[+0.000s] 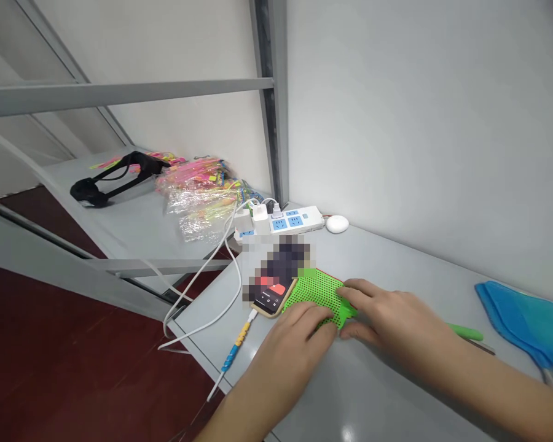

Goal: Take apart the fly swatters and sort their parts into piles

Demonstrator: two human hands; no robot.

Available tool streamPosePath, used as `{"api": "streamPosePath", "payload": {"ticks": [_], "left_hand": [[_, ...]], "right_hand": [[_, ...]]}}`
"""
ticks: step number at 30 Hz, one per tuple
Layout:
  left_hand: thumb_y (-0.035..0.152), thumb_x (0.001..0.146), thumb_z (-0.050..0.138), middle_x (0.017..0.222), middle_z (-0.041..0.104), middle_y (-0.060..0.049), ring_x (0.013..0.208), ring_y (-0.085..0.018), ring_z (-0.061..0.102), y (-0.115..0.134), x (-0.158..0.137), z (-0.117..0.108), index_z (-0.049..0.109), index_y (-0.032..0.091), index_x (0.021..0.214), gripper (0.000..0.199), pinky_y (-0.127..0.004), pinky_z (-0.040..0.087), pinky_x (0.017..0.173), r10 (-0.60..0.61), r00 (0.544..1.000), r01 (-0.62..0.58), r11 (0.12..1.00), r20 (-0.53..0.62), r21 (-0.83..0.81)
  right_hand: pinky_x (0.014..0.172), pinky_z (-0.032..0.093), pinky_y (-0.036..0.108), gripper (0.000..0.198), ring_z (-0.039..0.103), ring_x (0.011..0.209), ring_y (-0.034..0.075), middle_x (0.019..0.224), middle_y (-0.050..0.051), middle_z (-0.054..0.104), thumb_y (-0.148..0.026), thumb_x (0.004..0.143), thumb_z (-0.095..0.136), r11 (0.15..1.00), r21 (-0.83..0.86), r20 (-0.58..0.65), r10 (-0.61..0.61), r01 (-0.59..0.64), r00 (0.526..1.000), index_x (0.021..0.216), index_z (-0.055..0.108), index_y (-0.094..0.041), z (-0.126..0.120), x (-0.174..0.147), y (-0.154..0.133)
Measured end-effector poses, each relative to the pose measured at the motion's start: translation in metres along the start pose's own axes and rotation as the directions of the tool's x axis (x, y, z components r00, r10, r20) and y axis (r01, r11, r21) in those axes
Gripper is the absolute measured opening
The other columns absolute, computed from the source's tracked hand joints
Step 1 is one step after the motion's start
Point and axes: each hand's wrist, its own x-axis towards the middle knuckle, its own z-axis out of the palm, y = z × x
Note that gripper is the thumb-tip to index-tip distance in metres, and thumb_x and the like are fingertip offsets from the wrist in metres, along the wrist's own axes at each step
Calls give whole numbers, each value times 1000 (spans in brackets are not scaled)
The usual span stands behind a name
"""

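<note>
On the bench (341, 393), my right hand (380, 310) pinches the green perforated piece (316, 290); my left hand (297, 344) contacts it, but I cannot tell whether that hand grips. The piece lies just right of the phone (273, 299).

I have open table (368, 393) at lower center, below right hand (382, 313); second gap right of center, between that hand and wall (419, 123). Phone (271, 301) and its cable (236, 348) block me left of green mesh (316, 291). Power strip (311, 217) bars way behind phone, blue sheets (520, 325) crowd right edge.
</note>
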Motion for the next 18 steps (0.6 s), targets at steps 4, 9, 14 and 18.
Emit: {"api": "streamPosePath", "payload": {"ticks": [4, 9, 14, 18], "left_hand": [[16, 98, 44, 118, 58, -5, 110, -21, 50, -1, 0, 0, 56, 19, 111, 18, -37, 46, 93, 8, 1000, -7, 999, 26, -32], [13, 95, 47, 119, 58, -5, 108, -21, 51, -3, 3, 0, 57, 18, 110, 18, -37, 48, 91, -1, 999, 2, 1000, 40, -24], [14, 94, 50, 114, 61, -6, 107, -23, 52, -3, 5, 0, 60, 18, 104, 15, -40, 48, 91, 42, 998, -43, 999, -36, -14], [18, 94, 50, 108, 62, -7, 104, -22, 54, 12, 13, -13, 60, 18, 100, 12, -39, 47, 91, 78, 993, -87, 991, -89, -104]], "right_hand": [[45, 37, 28, 32, 66, 60, 16, 110, 6, 64, -42, 89, 61, 999, -34, -21, 6, -6, 1000, 115, 56, -23, 1, 0, 0], [42, 28, 28, 23, 61, 54, 13, 106, 5, 64, -37, 93, 54, 997, -76, -60, 15, -19, 998, 110, 56, -22, 2, -2, 2], [43, 29, 27, 26, 58, 51, 13, 90, 3, 66, -13, 91, 41, 998, -59, -152, 22, -31, 988, 111, 56, -22, -12, -22, 8], [51, 42, 25, 23, 63, 60, 15, 78, 1, 67, -20, 95, 37, 969, 239, -303, 131, -57, 944, 108, 55, -23, -42, -58, 8]]}}
